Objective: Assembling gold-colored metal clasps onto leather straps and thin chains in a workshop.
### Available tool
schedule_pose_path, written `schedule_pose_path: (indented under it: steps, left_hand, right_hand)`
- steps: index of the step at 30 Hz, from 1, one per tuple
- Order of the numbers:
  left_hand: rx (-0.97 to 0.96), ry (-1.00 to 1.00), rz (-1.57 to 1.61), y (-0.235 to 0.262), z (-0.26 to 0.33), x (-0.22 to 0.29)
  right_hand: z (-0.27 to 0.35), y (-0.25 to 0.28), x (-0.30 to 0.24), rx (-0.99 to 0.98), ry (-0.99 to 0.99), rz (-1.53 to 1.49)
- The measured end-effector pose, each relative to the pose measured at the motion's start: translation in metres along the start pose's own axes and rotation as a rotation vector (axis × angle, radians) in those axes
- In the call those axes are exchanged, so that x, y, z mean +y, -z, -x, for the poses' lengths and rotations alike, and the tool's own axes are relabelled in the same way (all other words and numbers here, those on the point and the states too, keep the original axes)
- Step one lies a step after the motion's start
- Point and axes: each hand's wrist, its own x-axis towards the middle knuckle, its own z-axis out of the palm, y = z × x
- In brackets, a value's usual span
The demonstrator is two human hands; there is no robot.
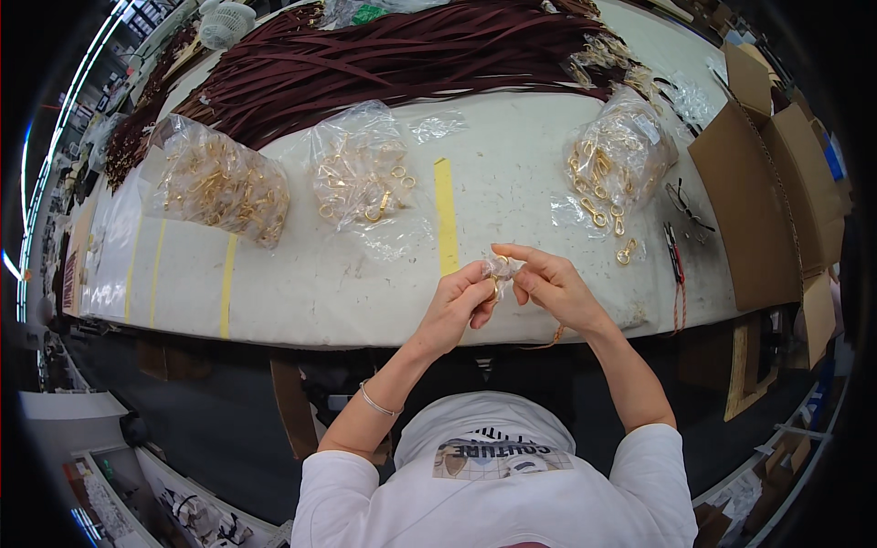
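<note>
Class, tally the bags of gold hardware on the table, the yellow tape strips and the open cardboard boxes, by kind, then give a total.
Clear bags of gold hardware: 3
Yellow tape strips: 3
Open cardboard boxes: 1
Total: 7

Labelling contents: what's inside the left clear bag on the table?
The left clear bag holds gold-coloured metal clasps, heaped together. Pieces deeper in the heap are covered; their exact type can't be told.

A small clear wrapper with a gold clasp [499, 270] is pinched between the left hand [459, 305] and right hand [552, 285] above the white table [365, 283].
</note>
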Motion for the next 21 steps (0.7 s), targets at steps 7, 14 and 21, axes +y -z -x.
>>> schedule_pose_path:
  steps: [7,14,21]
  left_hand:
    - [-0.313,0.186,0.551,0.007,0.0,0.003]
    - [0.206,-0.44,-0.721,0.0,-0.003,0.004]
    - [0.25,-0.362,-0.634,-0.005,-0.007,-0.001]
  right_hand:
    - [0.002,0.002,0.001,-0.116,-0.09,-0.3]
    - [0.001,-0.005,-0.002,0.184,0.108,0.424]
    - [0.004,-0.016,-0.021,0.238,0.118,0.587]
